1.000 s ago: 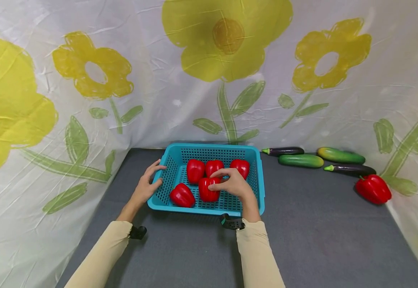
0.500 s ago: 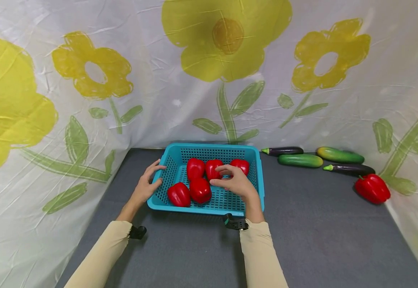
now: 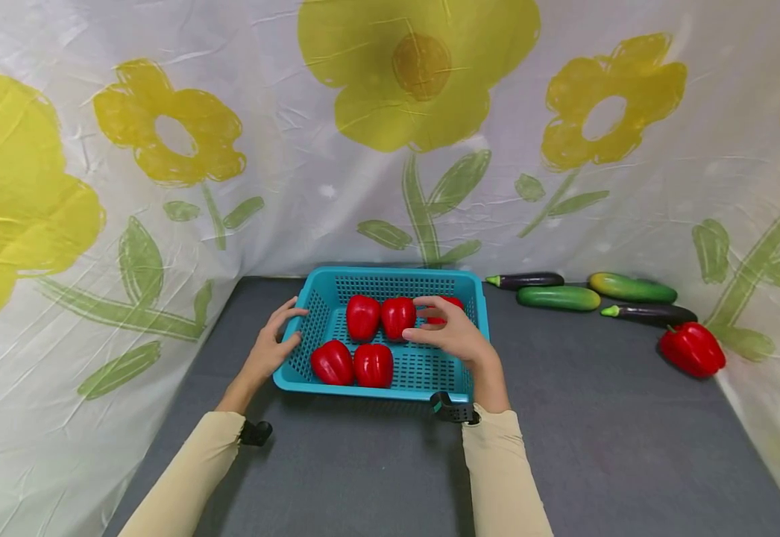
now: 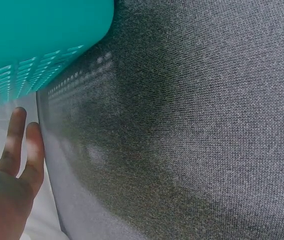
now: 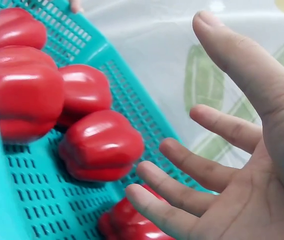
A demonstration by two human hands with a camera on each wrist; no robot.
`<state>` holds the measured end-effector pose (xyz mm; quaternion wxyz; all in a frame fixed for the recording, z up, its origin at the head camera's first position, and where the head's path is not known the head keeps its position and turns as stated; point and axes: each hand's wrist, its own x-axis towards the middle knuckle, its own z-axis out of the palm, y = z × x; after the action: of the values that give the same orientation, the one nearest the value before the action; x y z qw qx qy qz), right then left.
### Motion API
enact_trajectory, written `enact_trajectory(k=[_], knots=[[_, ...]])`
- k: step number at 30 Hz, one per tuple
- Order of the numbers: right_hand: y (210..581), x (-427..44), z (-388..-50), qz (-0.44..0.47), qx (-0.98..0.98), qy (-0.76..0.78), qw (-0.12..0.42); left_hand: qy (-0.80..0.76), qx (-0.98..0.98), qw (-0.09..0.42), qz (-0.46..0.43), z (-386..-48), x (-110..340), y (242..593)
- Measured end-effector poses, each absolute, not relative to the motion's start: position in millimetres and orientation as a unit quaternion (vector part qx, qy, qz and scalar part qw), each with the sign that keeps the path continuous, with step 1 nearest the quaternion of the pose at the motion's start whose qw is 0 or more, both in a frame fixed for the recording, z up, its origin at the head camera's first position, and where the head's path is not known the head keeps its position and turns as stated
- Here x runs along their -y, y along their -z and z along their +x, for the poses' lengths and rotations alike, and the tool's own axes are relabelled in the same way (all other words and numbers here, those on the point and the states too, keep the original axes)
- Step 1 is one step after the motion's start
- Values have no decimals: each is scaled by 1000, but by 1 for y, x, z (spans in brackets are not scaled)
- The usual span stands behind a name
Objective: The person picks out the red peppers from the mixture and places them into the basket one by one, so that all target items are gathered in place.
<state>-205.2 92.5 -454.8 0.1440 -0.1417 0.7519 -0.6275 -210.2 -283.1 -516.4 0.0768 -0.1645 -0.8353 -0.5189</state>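
Observation:
A turquoise perforated basket (image 3: 390, 394) holds several red bell peppers. Two peppers sit side by side at its front left: a left one (image 3: 332, 362) and a right one (image 3: 373, 365). Behind them are another pepper (image 3: 363, 318) and its neighbour (image 3: 398, 318); one farther right is partly hidden by my right hand (image 3: 453, 332). That hand hovers over the basket's right half, fingers spread and apart from the peppers, as the right wrist view also shows. My left hand (image 3: 272, 347) is at the basket's left side, its fingertips by the rim, with extended fingers (image 4: 34, 150) in the left wrist view.
To the basket's right, along the back of the grey-covered table (image 3: 605, 432), lie two eggplants (image 3: 531, 280) (image 3: 652, 314), a green cucumber-like vegetable (image 3: 558, 297) and a yellow-green one (image 3: 631, 288). Another red bell pepper (image 3: 692, 349) lies at far right. A flower-printed curtain (image 3: 282, 224) stands behind.
The front middle bell pepper has shifted left beside the other front pepper and been let go by my right hand, which has risen and moved right. My left hand has stayed put.

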Motion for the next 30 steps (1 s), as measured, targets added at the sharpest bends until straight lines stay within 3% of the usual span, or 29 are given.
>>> enact_trajectory(k=[10,30], knots=[[441,-118,-208,-151,-742,636,150,518,837,62,-166,-195,271,483],[426,-169,-201,-158,-740,638,143,513,841,58,-163,-196,272,484]])
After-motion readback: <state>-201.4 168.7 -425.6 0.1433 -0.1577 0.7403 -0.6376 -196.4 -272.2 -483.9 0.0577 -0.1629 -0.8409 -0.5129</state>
